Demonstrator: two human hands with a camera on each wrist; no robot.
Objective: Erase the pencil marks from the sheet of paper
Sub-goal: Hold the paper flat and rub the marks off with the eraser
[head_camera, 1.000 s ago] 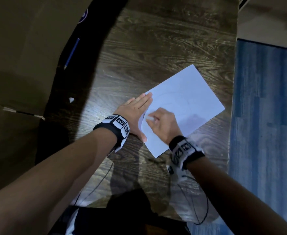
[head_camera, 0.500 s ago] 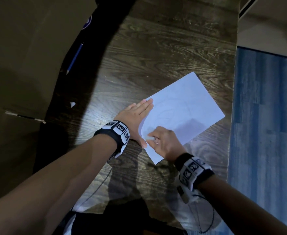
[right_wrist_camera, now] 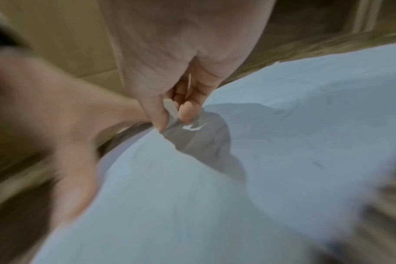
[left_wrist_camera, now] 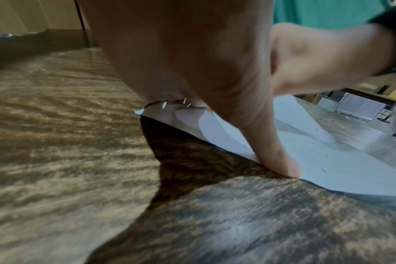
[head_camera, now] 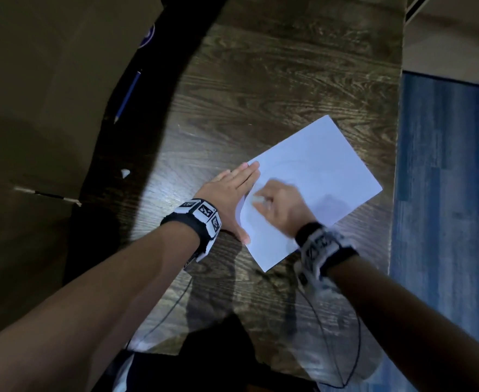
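A white sheet of paper with faint pencil curves lies askew on the dark wooden table. My left hand lies flat with straight fingers on the sheet's left edge, its thumb pressing the near edge; the paper bulges up a little beside it. My right hand, blurred by motion, pinches a small white eraser against the paper. In the right wrist view the eraser sits between thumb and fingertips, its tip on the sheet.
A blue pencil lies at the table's far left on a dark strip. A small white scrap lies left of my left hand. The table's right edge drops to blue flooring. Cables hang from my wrists.
My right hand slid toward me along the sheet's left part, then back away to beside my left fingers, rubbing with the eraser. My left hand stayed flat on the edge.
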